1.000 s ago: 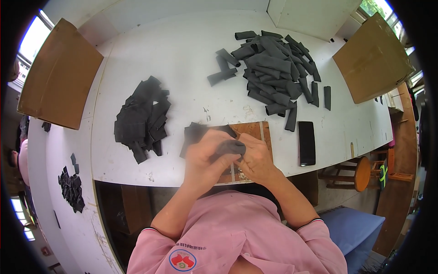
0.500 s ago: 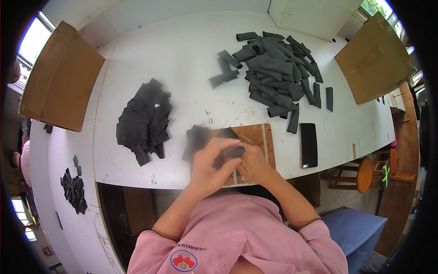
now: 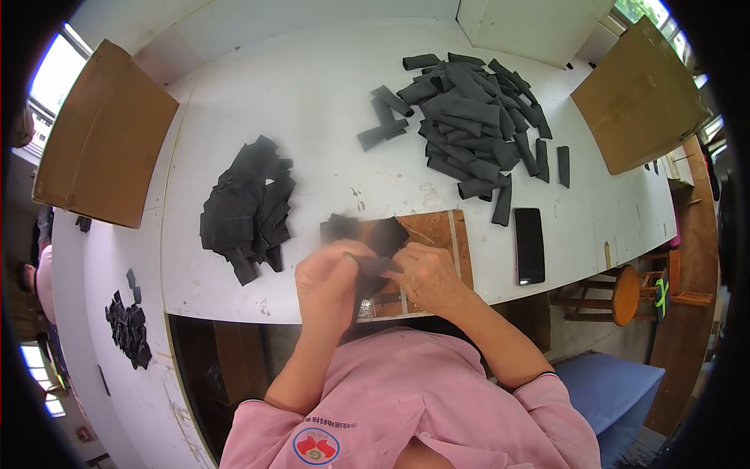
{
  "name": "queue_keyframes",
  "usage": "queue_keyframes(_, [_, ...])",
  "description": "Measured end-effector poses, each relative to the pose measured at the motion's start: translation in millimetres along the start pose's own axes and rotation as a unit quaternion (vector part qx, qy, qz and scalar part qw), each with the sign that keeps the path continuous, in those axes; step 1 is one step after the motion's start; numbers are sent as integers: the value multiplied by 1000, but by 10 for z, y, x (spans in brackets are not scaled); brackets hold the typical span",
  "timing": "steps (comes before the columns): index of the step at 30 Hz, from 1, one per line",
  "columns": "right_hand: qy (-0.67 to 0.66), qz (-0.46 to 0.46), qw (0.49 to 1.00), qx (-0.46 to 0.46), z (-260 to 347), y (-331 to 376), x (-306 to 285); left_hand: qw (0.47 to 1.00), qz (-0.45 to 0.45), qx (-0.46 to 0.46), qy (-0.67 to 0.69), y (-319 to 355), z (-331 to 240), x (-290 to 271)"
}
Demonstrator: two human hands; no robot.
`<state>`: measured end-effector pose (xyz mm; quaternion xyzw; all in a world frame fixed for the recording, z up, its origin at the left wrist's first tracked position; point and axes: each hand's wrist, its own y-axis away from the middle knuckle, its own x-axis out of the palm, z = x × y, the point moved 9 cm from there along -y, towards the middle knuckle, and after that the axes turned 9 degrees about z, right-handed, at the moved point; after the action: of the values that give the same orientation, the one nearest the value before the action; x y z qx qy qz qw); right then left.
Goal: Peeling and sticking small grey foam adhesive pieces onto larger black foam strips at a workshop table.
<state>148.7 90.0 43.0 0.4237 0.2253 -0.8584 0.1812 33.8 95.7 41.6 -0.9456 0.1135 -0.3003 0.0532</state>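
Between my two hands a black fabric piece (image 3: pixel 373 266) is stretched sideways, above the near edge of a brown board (image 3: pixel 437 229). My left hand (image 3: pixel 326 275) pinches its left end, slightly blurred. On its right end, the fingers of my right hand (image 3: pixel 426 275) are closed. Just beyond my hands another black piece (image 3: pixel 388 234) lies on the board, and a further dark piece (image 3: pixel 339 227) lies at its left edge. A heap of flat black pieces (image 3: pixel 234 211) is to the left. Farther right is a large pile of rolled black tubes (image 3: pixel 469 109).
A black phone (image 3: pixel 529 246) lies right of the board on the white table (image 3: pixel 328 86). Cardboard boxes stand at the left (image 3: pixel 109 133) and right (image 3: pixel 637 98). A smaller black heap (image 3: pixel 129 332) is on the side table. A wooden stool (image 3: pixel 623 297) stands at the right.
My left hand has moved left and my hands have drawn apart. The black piece, rolled up between them before, is now stretched out sideways.
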Motion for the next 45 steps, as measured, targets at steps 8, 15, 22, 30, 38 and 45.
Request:
queue_keyframes(8, [-5,23,1000,-17,131,-47,-216,970,13,107,-218,-33,-423,77])
queue_keyframes(15, [-39,26,999,3,-5,-15,17,969,-111,61,-212,-1,-308,-268])
queue_keyframes(22, [-328,-137,926,123,-710,-595,-822,778,-125,-154,-596,441,256,-887])
queue_keyframes(30, [-332,35,917,218,-234,354,199,720,-41,-140,-678,455,595,-934])
queue_keyframes(38, [-320,-23,937,139,187,530,246,857,-202,-277,385,738,789,-551])
queue_keyframes(45, [-87,-135,983,-85,695,507,-427,817,-35,-427,387,966,736,180])
